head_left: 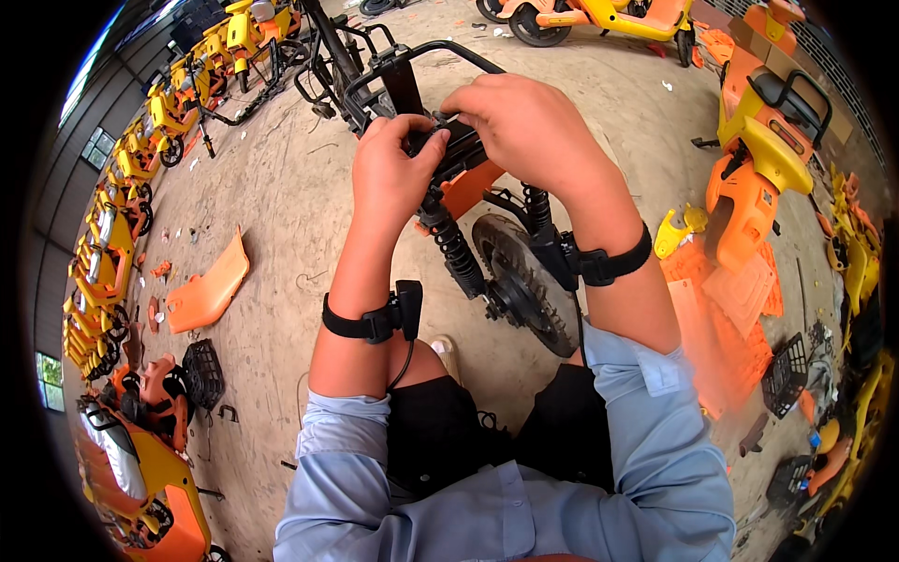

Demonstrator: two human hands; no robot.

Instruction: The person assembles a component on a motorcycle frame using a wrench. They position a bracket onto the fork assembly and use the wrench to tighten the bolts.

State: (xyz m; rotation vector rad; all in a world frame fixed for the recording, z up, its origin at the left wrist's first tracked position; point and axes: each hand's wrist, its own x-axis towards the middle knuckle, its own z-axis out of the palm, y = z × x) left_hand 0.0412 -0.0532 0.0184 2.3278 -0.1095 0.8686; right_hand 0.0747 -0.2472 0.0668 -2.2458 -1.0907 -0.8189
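A stripped scooter frame stands in front of me, its black tubular rail (440, 47) curving past my hands. Its knobbly tyre (524, 290) sits below between two coil shock absorbers (454, 248), with an orange panel (471, 190) above. My left hand (395, 161) is closed at the near end of the frame, thumb and fingers pinched around a small dark part. Close beside it, my right hand (524, 120) bends over the rail, its fingertips drawn together at the same spot. What the fingers grip is mostly hidden. Black straps (375, 323) with small devices circle both forearms.
On the floor to the left lies an orange panel (213, 286), near a black basket (203, 373). Yellow scooters (105, 258) line the left wall. A yellow-orange scooter body (749, 178), loose orange panels (698, 323) and another black basket (785, 375) are at right.
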